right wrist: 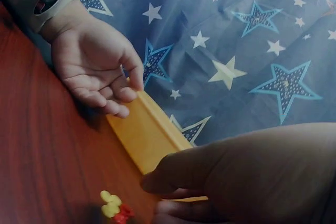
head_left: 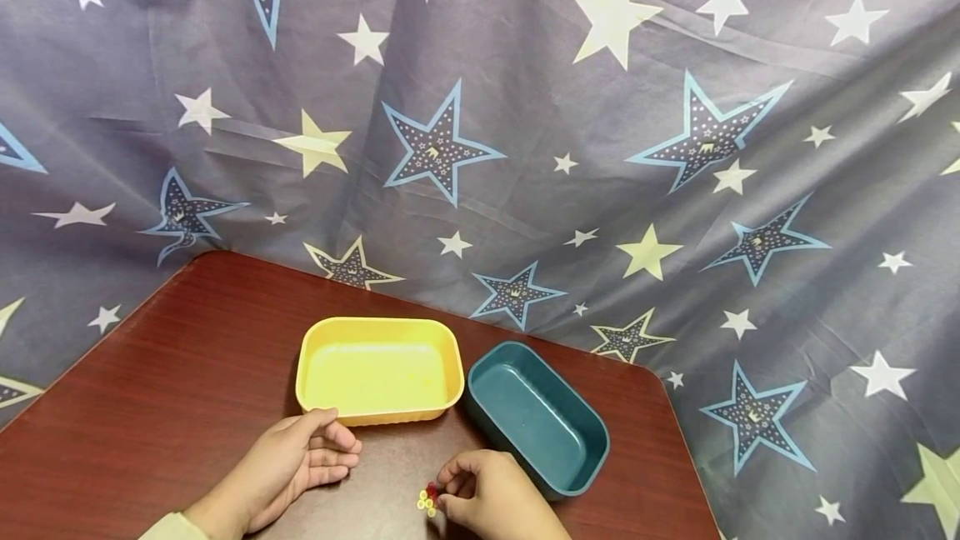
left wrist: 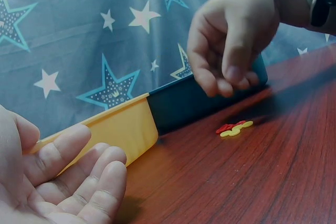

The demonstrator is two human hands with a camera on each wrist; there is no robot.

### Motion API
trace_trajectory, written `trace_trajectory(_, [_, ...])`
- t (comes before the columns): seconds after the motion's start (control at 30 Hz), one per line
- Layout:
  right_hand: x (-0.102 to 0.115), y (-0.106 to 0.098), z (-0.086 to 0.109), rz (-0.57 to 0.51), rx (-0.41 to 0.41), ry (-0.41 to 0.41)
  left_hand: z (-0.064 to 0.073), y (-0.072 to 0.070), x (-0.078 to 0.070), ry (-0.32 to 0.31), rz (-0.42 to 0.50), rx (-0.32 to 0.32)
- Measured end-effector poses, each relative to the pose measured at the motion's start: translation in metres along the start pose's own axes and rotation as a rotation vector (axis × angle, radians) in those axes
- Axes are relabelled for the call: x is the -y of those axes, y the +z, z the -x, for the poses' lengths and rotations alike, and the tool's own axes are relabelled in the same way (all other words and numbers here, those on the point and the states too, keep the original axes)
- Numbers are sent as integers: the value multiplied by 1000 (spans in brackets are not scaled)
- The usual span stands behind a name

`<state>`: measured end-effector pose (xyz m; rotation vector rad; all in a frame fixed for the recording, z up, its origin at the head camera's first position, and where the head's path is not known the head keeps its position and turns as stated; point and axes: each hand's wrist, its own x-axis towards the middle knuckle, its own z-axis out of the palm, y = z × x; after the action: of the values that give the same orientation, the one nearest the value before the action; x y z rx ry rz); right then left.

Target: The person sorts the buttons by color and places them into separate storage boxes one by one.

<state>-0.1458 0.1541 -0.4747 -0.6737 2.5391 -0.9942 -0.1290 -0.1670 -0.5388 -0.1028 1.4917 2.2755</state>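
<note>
A small cluster of round, button-like yellow pieces and red pieces lies on the table near its front. My right hand hovers just right of the cluster, fingers bent and thumb apart from the index finger. In the left wrist view the right hand hangs above the pieces, with nothing visible between its fingertips. My left hand holds nothing, its palm turned inward and its fingers relaxed. Its index finger and thumb are right at the front wall of the yellow bin.
A dark teal bin stands at an angle right of the yellow one, their rims close together. Both sit on a reddish-brown wooden table. Behind the table hangs a grey curtain with stars.
</note>
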Motion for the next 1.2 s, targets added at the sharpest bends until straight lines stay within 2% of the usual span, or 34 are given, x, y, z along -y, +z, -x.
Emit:
trace_trajectory(0.3, [-17,18,-5,-37,27,11,-2,1,2,0,10,2])
trace_trajectory(0.53, [-27,30,-8,3,-53,-37,-1,0,1,-7,13,3])
trace_trajectory(1.2, [-28,40,-10,45,-181,-6,-3,-1,1,-10,12,9])
